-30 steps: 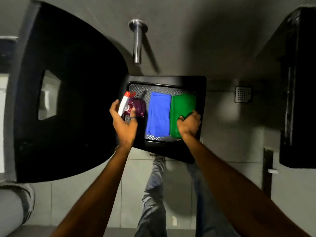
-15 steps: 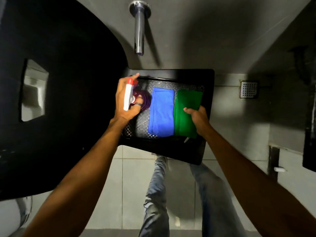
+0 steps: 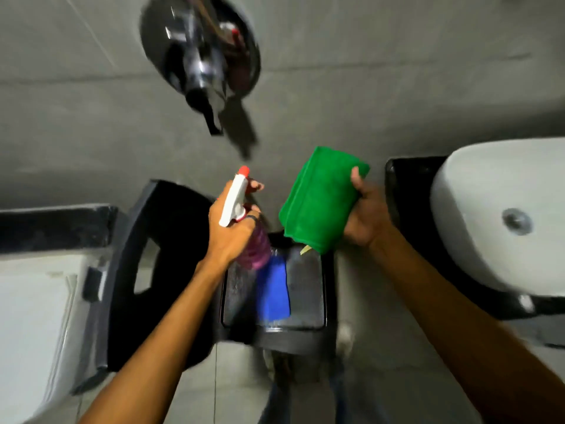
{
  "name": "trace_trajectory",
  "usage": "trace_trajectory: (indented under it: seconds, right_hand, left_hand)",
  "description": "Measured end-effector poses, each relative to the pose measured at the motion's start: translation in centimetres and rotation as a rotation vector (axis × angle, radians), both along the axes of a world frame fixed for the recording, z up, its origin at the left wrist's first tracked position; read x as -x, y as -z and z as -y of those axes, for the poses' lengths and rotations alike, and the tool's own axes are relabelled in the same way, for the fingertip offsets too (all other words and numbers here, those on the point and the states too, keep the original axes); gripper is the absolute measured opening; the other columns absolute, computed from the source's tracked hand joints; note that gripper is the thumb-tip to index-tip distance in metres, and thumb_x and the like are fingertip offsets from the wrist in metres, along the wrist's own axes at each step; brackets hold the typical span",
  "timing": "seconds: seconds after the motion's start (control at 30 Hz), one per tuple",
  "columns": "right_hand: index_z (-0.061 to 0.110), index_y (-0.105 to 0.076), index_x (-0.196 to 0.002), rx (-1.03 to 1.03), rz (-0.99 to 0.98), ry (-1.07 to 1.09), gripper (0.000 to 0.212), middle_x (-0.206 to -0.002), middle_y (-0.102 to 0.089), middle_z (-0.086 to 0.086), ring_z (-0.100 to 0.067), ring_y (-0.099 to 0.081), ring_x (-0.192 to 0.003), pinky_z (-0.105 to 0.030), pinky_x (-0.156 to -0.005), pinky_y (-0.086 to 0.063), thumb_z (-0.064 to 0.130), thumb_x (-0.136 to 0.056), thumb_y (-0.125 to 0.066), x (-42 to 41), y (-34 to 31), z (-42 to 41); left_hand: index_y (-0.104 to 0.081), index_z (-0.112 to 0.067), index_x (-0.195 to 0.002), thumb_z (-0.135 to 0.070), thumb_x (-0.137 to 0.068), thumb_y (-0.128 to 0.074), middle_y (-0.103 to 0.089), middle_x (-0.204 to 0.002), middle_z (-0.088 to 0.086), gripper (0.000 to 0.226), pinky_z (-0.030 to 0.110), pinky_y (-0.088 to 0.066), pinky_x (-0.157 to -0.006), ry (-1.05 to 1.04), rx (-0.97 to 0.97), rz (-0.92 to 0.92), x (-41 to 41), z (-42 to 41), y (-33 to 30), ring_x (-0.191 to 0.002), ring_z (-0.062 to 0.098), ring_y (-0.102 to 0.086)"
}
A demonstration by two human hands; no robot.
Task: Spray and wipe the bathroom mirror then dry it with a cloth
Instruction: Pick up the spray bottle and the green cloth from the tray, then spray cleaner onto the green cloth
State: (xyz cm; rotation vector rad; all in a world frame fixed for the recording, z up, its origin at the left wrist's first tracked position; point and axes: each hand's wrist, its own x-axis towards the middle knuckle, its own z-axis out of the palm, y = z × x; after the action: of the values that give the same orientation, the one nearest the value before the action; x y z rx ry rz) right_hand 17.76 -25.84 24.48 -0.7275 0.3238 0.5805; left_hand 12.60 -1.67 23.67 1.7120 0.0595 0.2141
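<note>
Left hand (image 3: 230, 231), around the middle of the frame, is wrapped round a spray bottle (image 3: 244, 220) with pink liquid and a white trigger head with a red tip, raised above the black tray (image 3: 275, 341). Right hand (image 3: 365, 214), just right of centre, pinches a folded green cloth (image 3: 319, 198), thumb on top, held up clear of the tray. A blue cloth (image 3: 273, 290) lies flat in the tray at lower centre. There's a white basin (image 3: 495, 215) at the right edge and a blurry chrome fixture (image 3: 200, 50) on the grey wall at the top. No idea where the mirror is, can't make one out.
</note>
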Motion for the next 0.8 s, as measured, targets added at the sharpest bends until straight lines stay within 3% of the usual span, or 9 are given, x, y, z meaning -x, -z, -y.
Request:
trace_trajectory:
  seconds: [0.07,0.13,0.23,0.37,0.5,0.6,0.67,0.8]
  right_hand:
    - [0.011,-0.060,-0.137,-0.011,0.137,0.003,0.065,-0.138,-0.065,-0.011,-0.031,-0.059,-0.131,-0.056,-0.104,-0.049,0.057,-0.094,-0.043,-1.8,-6.5,0.6]
    - [0.010,-0.056,-0.140,-0.009,0.229,0.031,0.065,-0.137,-0.065,-0.011,-0.032,-0.062,-0.128,-0.057,-0.105,-0.047,0.056,-0.099,-0.039,-3.7,-12.5,1.1]
    - [0.009,-0.048,-0.147,0.034,0.393,0.025,0.069,-0.138,-0.063,-0.013,-0.033,-0.062,-0.126,-0.053,-0.102,-0.050,0.056,-0.099,-0.037,-5.4,-20.7,1.7]
    - [0.007,-0.043,-0.150,0.048,0.560,0.029,0.075,-0.151,-0.050,-0.018,-0.036,-0.049,-0.139,-0.056,-0.110,-0.043,0.055,-0.093,-0.043,-6.6,-29.4,2.3]
    - [0.008,-0.056,-0.138,0.046,0.657,0.053,0.065,-0.133,-0.067,-0.014,-0.033,-0.066,-0.121,-0.053,-0.101,-0.049,0.056,-0.101,-0.033,-7.5,-34.8,2.9]
    - [0.007,-0.055,-0.140,0.049,0.712,0.075,0.067,-0.134,-0.067,-0.014,-0.033,-0.067,-0.118,-0.053,-0.099,-0.050,0.057,-0.100,-0.033,-7.7,-37.8,3.3]
    - [0.008,-0.057,-0.138,0.049,0.751,0.074,0.066,-0.132,-0.068,-0.013,-0.033,-0.067,-0.118,-0.052,-0.095,-0.054,0.057,-0.100,-0.034,-7.8,-39.0,3.5]
    - [0.013,-0.069,-0.125,0.062,0.783,0.076,0.063,-0.129,-0.070,-0.013,-0.032,-0.069,-0.116,-0.051,-0.090,-0.057,0.058,-0.100,-0.034,-7.8,-40.7,4.0]
  left_hand:
    - [-0.038,-0.033,-0.146,0.025,-0.077,-0.053,-0.076,-0.100,-0.024,0.091,0.008,-0.050,-0.070,0.055,0.006,0.077,-1.0,1.5,-6.0,-0.069,0.002,-0.055]
    - [-0.036,-0.030,-0.146,0.018,-0.079,-0.053,-0.070,-0.104,-0.010,0.084,0.014,-0.053,-0.070,0.113,-0.022,0.162,-2.3,2.9,-11.8,-0.071,0.007,-0.058]
    - [-0.045,-0.032,-0.142,-0.004,-0.095,-0.061,-0.072,-0.107,0.009,0.057,0.041,-0.063,-0.077,0.174,-0.042,0.261,-3.8,4.7,-19.9,-0.078,0.022,-0.069]
    - [-0.049,-0.041,-0.140,-0.026,-0.106,-0.057,-0.080,-0.115,0.013,0.038,0.041,-0.065,-0.071,0.238,-0.119,0.305,-5.9,6.1,-27.9,-0.065,0.025,-0.071]
    - [-0.051,-0.042,-0.139,-0.034,-0.107,-0.054,-0.082,-0.103,0.008,0.033,0.036,-0.065,-0.063,0.286,-0.114,0.378,-6.6,6.6,-32.7,-0.057,0.023,-0.074]
    - [-0.053,-0.042,-0.140,-0.041,-0.106,-0.054,-0.080,-0.085,0.000,0.034,0.037,-0.065,-0.063,0.306,-0.102,0.393,-6.8,6.7,-35.2,-0.058,0.026,-0.075]
    - [-0.057,-0.042,-0.136,-0.042,-0.105,-0.056,-0.080,-0.086,-0.002,0.031,0.043,-0.067,-0.063,0.334,-0.070,0.388,-6.6,6.7,-35.5,-0.061,0.027,-0.075]
    - [-0.060,-0.057,-0.126,-0.057,-0.101,-0.055,-0.080,-0.094,0.005,0.025,0.044,-0.065,-0.068,0.401,-0.078,0.345,-5.7,6.2,-34.1,-0.059,0.029,-0.074]
